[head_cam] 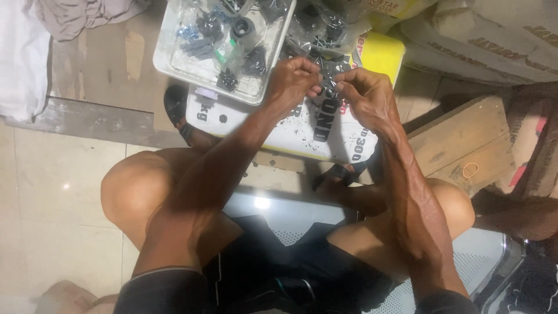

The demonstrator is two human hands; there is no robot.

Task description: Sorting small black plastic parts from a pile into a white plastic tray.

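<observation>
- Nearest the lens: dark shorts (273, 273) and two bare knees, seated low over pale floor tiles (52, 180).
- Left hand (293, 78) up in the middle, fingers (311, 70) curled in tight and pinching a small dark metal part (329, 87) from its side.
- Right hand (366, 93) right opposite, fingertips (343, 87) closed onto the same little part, so both hands meeting on it, thumbs nearly touching.
- Part itself too small and shadowed to name properly; looks like a bit of dark hardware, held in the air just above the white printed sack (273, 131).
- White sack lying flat on the floor between the feet, black sandals (177, 104) poking out either side of it.
- Clear plastic tray (174, 64) sitting on the far-left corner of the sack, just beyond the left hand, loaded with black plastic fittings (243, 27) and little bagged screws.
- More clear bags of hardware (328, 29) behind the hands, beside a yellow container (381, 55).
- Wooden board (459, 139) off to the right with a rubber band (469, 170) lying on it.
- Crumpled cloth (81, 14) up in the far-left corner.
</observation>
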